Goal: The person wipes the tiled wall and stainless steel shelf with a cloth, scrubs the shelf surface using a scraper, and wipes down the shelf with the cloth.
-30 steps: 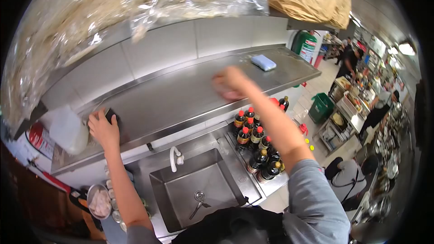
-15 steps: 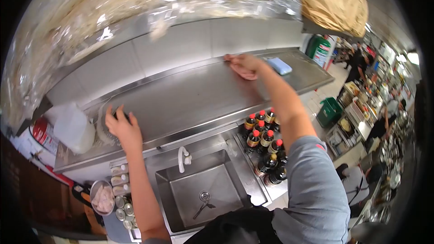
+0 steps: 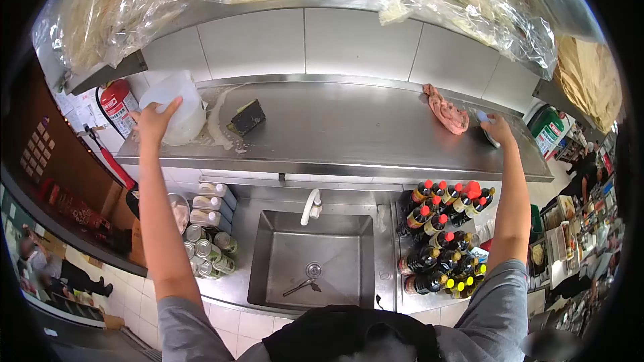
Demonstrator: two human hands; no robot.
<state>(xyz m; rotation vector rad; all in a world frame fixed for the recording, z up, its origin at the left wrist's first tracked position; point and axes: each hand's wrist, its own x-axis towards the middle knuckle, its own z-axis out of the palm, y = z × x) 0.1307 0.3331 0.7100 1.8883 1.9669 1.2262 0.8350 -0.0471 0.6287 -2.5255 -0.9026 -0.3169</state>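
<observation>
My left hand (image 3: 155, 123) grips a translucent white plastic container (image 3: 189, 112) at the left end of the steel shelf (image 3: 322, 124); thumb and fingers lie apart across it. A dark scouring sponge (image 3: 247, 118) with a yellowish side rests to the right of it, beside a whitish wet smear (image 3: 216, 121). Toward the shelf's right end, my right hand (image 3: 498, 131) is closed on a light blue block (image 3: 482, 116), mostly hidden by the fingers; its kind is unclear. A crumpled pink cloth (image 3: 446, 110) lies just left of that hand.
Below the shelf is a steel sink (image 3: 312, 255) with a white faucet (image 3: 310, 206). Several dark sauce bottles (image 3: 429, 258) stand right of it; cans (image 3: 208, 251) and white-capped bottles (image 3: 213, 204) stand left. Plastic-wrapped noodles (image 3: 469, 7) hang overhead. Fire extinguishers (image 3: 117, 104) flank the shelf; people work farther off.
My left hand has left the dark sponge and taken hold of the plastic container. My right hand has let go of the pink cloth and moved right onto the blue block. The view has turned.
</observation>
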